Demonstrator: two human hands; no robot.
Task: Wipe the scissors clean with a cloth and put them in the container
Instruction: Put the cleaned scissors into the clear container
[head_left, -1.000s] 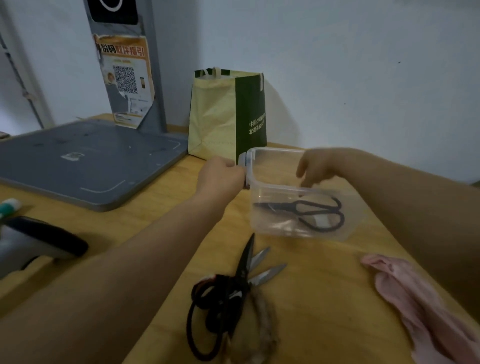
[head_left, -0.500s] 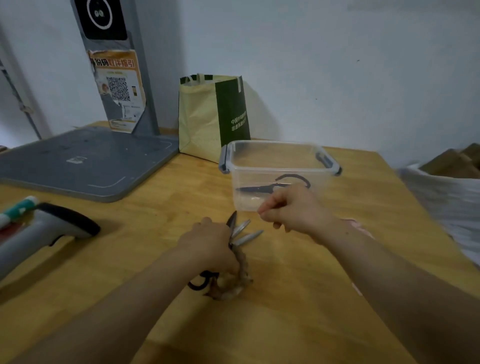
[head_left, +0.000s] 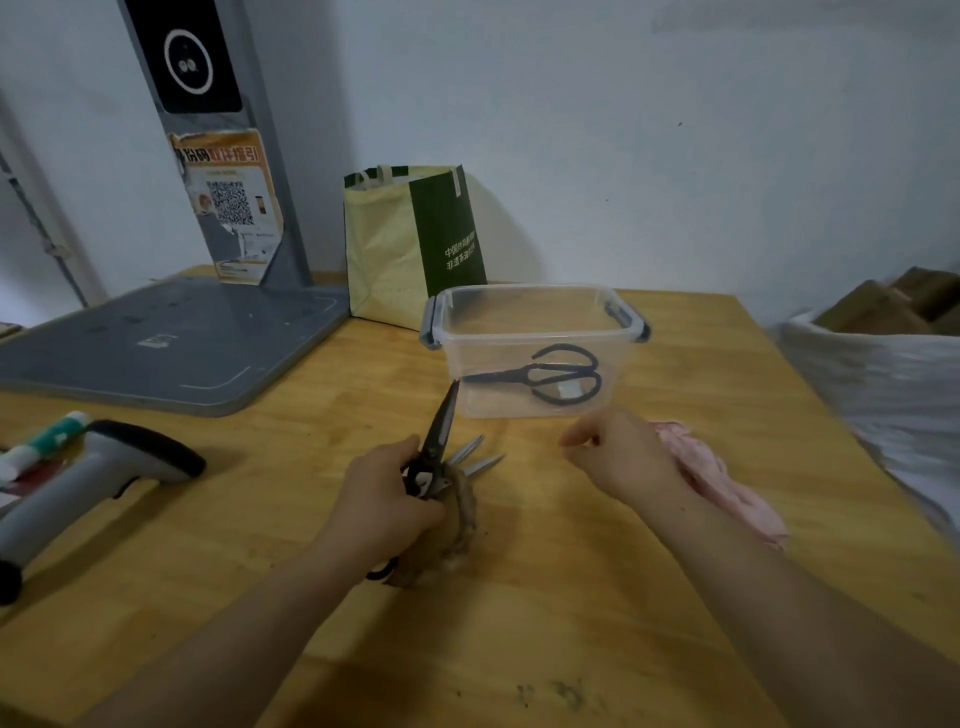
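Note:
My left hand (head_left: 382, 501) grips a pair of black scissors (head_left: 439, 434) by the handles, blades tilted up toward the container. Under it lies another pair of scissors (head_left: 475, 457) with silver blades and brownish wrapped handles, flat on the wooden table (head_left: 571, 623). A clear plastic container (head_left: 535, 322) stands behind, holding one black pair of scissors (head_left: 545, 375). My right hand (head_left: 618, 452) hovers with loosely curled fingers and holds nothing, just left of a pink cloth (head_left: 717, 478) on the table.
A grey handheld scanner (head_left: 93, 478) lies at the left. A grey device base (head_left: 166, 338) with a post sits at the back left, a yellow-green bag (head_left: 410, 244) behind the container. A white sack (head_left: 883, 384) is beyond the table's right edge.
Both hands left the container and came back toward me. My left hand took hold of the black scissors and lifted their blades; my right hand moved right, toward the pink cloth.

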